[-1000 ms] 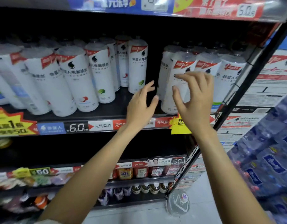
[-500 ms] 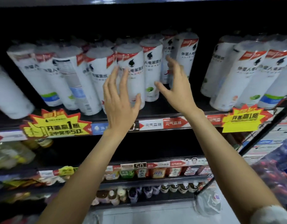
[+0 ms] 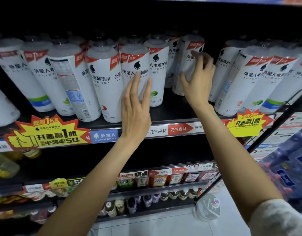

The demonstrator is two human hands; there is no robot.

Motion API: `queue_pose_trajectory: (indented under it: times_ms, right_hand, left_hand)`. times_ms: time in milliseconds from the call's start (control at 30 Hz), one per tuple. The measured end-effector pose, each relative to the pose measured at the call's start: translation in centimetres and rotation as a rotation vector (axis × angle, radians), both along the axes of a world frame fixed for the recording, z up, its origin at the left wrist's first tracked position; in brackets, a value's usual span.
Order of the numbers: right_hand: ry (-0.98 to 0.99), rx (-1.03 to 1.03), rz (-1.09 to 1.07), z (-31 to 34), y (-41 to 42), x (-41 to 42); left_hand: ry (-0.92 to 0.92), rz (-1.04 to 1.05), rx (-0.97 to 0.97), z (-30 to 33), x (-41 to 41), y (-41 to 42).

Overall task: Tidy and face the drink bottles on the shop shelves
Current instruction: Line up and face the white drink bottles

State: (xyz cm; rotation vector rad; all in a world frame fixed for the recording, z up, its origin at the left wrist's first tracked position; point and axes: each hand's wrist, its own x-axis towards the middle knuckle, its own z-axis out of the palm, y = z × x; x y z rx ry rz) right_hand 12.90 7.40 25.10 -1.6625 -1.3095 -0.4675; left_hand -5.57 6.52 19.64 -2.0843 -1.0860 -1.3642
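Observation:
Several tall white Alienergy drink bottles stand in a row on the upper black shelf (image 3: 164,120). My right hand (image 3: 198,77) grips one white bottle (image 3: 185,65) at the right end of the middle group, thumb on its left side and fingers curled across its front. My left hand (image 3: 135,106) is raised with straight fingers in front of a front-row bottle (image 3: 133,65); whether the fingertips touch it is unclear. One bottle (image 3: 73,86) further left shows its back label with barcode. Another group of the same bottles (image 3: 249,82) stands to the right.
Yellow and red promo tags (image 3: 44,132) (image 3: 243,123) hang on the shelf edge. Lower shelves (image 3: 155,188) hold smaller drink bottles. A black wire rack frame (image 3: 274,123) bounds the shelf's right end, with wrapped water packs (image 3: 286,172) beyond. A bagged bottle (image 3: 209,207) lies on the floor.
The view has shifted left and closer. My right hand has gone from open beside the bottle to gripping it. My left hand has stayed open in front of the front row.

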Motion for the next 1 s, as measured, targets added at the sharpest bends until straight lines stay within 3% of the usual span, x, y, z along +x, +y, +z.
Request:
queue_pose_trajectory:
  times_ms: [167, 300, 400, 467, 533, 600, 667, 1000]
  right_hand:
    - [0.187, -0.14, 0.094, 0.0, 2.4, 1.2]
    - [0.151, -0.127, 0.096, -0.1, 1.6, 1.3]
    - [0.104, -0.099, 0.09, -0.3, -0.9, 1.7]
    - [0.068, -0.082, 0.099, -0.5, -3.0, 2.1]
    - [0.026, -0.073, 0.099, -0.6, -4.6, 2.5]
    - [-0.015, -0.081, 0.093, -0.5, -5.2, 2.7]
    - [-0.073, -0.116, 0.045, -0.2, -5.6, 3.0]
    - [-0.129, -0.196, -0.087, 1.1, -4.7, 3.8]
  left_hand:
    - [0.047, 0.034, -0.001, 0.6, 1.0, 0.2]
    - [0.021, 0.027, -0.014, 0.7, 1.1, 0.0]
    - [-0.028, -0.109, -0.026, 1.1, 2.0, -0.2]
    - [-0.041, -0.266, -0.133, 1.6, 3.5, -0.6]
    - [-0.054, -0.399, -0.363, 2.1, 5.3, -1.0]
    - [-0.088, -0.478, -0.601, 2.3, 6.9, -0.8]
    - [-0.117, -0.525, -0.718, 2.3, 8.6, -0.4]
    - [-0.209, -0.412, -0.737, 2.8, 13.2, 1.8]
